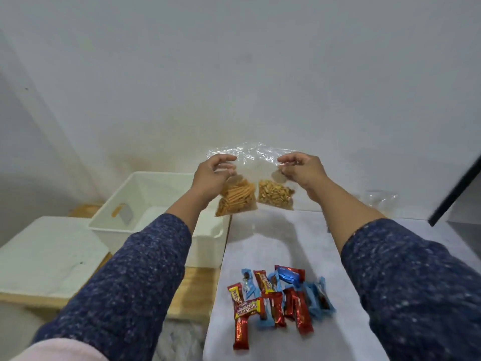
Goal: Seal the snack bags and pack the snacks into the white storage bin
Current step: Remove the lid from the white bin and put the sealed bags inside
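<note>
Both my hands are raised above the table, each holding a clear snack bag by its top. My left hand [212, 173] grips the bag of orange sticks [235, 200]. My right hand [303, 169] pinches the bag of pale nuts [274, 195]. The two bags hang side by side in the air, their plastic tops crumpled between my fingers. The white storage bin [109, 213] stands open to the left, below my left forearm. A pile of red and blue wrapped candy bars [279, 298] lies on the white table cloth [263, 241] near me.
The bin's white lid [49, 254] lies flat at the left on a wooden surface [194, 290]. Another clear bag [381, 201] sits at the back right of the table. A dark slanted edge [458, 183] cuts in at the right. A white wall rises close behind.
</note>
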A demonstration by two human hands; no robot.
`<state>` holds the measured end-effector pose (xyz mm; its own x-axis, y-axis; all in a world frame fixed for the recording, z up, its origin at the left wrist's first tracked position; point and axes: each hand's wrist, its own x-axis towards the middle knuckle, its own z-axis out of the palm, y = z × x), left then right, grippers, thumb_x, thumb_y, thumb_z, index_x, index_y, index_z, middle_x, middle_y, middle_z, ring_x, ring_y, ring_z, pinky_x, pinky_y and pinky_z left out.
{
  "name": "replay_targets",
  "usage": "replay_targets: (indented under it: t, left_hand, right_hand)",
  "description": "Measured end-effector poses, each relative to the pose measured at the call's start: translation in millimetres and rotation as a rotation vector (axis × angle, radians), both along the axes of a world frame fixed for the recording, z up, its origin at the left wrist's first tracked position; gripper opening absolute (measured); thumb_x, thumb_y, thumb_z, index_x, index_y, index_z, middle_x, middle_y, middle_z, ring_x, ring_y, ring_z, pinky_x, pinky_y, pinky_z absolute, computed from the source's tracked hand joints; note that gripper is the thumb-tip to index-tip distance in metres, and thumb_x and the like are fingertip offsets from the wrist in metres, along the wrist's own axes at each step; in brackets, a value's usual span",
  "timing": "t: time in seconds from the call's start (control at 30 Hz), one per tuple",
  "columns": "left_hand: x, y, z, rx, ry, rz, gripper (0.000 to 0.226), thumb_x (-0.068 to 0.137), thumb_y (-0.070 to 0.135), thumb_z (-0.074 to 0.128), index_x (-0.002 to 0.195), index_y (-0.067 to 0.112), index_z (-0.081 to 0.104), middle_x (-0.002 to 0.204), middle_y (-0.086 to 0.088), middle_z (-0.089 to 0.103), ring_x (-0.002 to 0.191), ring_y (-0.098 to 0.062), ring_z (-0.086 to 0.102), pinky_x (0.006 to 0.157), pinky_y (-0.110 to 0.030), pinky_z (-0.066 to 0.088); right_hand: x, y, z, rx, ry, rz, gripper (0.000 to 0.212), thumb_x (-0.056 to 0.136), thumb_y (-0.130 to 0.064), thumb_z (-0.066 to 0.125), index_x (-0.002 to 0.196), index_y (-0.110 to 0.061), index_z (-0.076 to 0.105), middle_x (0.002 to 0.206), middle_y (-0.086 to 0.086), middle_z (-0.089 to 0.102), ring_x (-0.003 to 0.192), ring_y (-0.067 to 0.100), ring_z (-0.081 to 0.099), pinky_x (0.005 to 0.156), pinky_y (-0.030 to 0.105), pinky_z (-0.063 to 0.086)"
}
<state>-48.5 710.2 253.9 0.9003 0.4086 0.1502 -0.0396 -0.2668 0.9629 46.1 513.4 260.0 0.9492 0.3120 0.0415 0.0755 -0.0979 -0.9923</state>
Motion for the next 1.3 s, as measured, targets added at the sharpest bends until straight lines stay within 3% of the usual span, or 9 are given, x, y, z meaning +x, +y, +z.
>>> replay_targets:
  t: [0.17, 0.4, 0.5, 0.7, 0.87, 1.0, 1.13, 1.3]
  left_hand:
    - [-12.0, 50.7, 7.7, 0.006, -0.020, 0.072, 0.034, 0.084, -0.003, 0.062, 0.091, 0.030, 0.065, 0.093, 0.000, 0.064, 0.090, -0.018, 0.065, 0.080, -0.025, 0.054]
    - [-20.4, 115.8, -3.8, -0.021, 0.023, 0.167, 0.035, 0.085, -0.002, 0.062, 0.087, 0.033, 0.065, 0.092, 0.000, 0.064, 0.093, -0.019, 0.064, 0.070, -0.020, 0.048]
    - [-19.6, 142.6, -17.9, -0.045, 0.066, 0.198, 0.030, 0.086, 0.000, 0.062, 0.091, 0.029, 0.064, 0.091, 0.001, 0.063, 0.092, -0.015, 0.061, 0.056, -0.017, 0.044]
    - [1.4, 194.3, -69.0, -0.109, 0.207, 0.140, 0.026, 0.089, 0.001, 0.059, 0.103, 0.022, 0.063, 0.093, 0.000, 0.061, 0.091, -0.015, 0.061, 0.042, -0.014, 0.043]
    - [44.2, 230.4, -120.9, -0.133, 0.337, -0.009, 0.025, 0.089, 0.002, 0.059, 0.104, 0.022, 0.063, 0.088, 0.006, 0.060, 0.082, -0.005, 0.061, 0.048, -0.019, 0.039]
    - [79.2, 252.7, -156.4, -0.152, 0.415, -0.145, 0.024, 0.089, 0.002, 0.058, 0.108, 0.017, 0.063, 0.087, 0.004, 0.059, 0.077, -0.005, 0.056, 0.044, -0.013, 0.045]
    - [104.0, 266.0, -181.6, -0.118, 0.449, -0.216, 0.023, 0.087, 0.004, 0.063, 0.104, 0.019, 0.064, 0.086, 0.005, 0.060, 0.078, -0.009, 0.056, 0.049, -0.013, 0.047]
    - [120.4, 277.8, -197.1, -0.069, 0.400, -0.242, 0.024, 0.087, 0.004, 0.062, 0.104, 0.021, 0.065, 0.091, 0.008, 0.063, 0.076, -0.001, 0.055, 0.058, -0.008, 0.045]
  right_hand:
    - [-3.2, 56.3, 11.7, -0.003, -0.023, 0.072, 0.027, 0.082, 0.013, 0.056, 0.094, -0.008, 0.066, 0.078, 0.002, 0.060, 0.085, 0.022, 0.059, 0.076, 0.028, 0.052]
    - [10.8, 139.2, -3.2, 0.013, 0.025, 0.171, 0.027, 0.081, 0.014, 0.054, 0.093, -0.007, 0.067, 0.074, 0.003, 0.059, 0.080, 0.021, 0.057, 0.069, 0.024, 0.048]
    - [11.3, 170.5, -20.5, -0.002, 0.057, 0.186, 0.029, 0.082, 0.014, 0.053, 0.102, 0.000, 0.067, 0.074, 0.002, 0.059, 0.070, 0.014, 0.058, 0.068, 0.023, 0.049]
    - [28.5, 219.9, -74.9, -0.084, 0.156, 0.174, 0.024, 0.082, 0.009, 0.056, 0.083, -0.012, 0.066, 0.076, 0.004, 0.060, 0.075, 0.020, 0.057, 0.078, 0.036, 0.051]
    - [45.9, 246.4, -128.4, -0.170, 0.247, 0.056, 0.027, 0.082, 0.006, 0.056, 0.075, -0.018, 0.065, 0.083, 0.012, 0.062, 0.077, 0.021, 0.059, 0.078, 0.035, 0.052]
    - [61.0, 262.5, -159.4, -0.263, 0.300, -0.007, 0.025, 0.083, 0.006, 0.053, 0.084, -0.015, 0.067, 0.081, 0.012, 0.062, 0.063, 0.013, 0.057, 0.056, 0.018, 0.048]
    - [72.0, 274.6, -174.7, -0.314, 0.327, -0.074, 0.030, 0.079, 0.006, 0.054, 0.076, -0.021, 0.067, 0.072, 0.008, 0.060, 0.056, 0.014, 0.050, 0.055, 0.022, 0.044]
    - [77.0, 279.9, -182.5, -0.345, 0.348, -0.093, 0.028, 0.085, 0.006, 0.048, 0.092, -0.014, 0.067, 0.069, 0.002, 0.060, 0.059, 0.012, 0.052, 0.044, 0.013, 0.043]
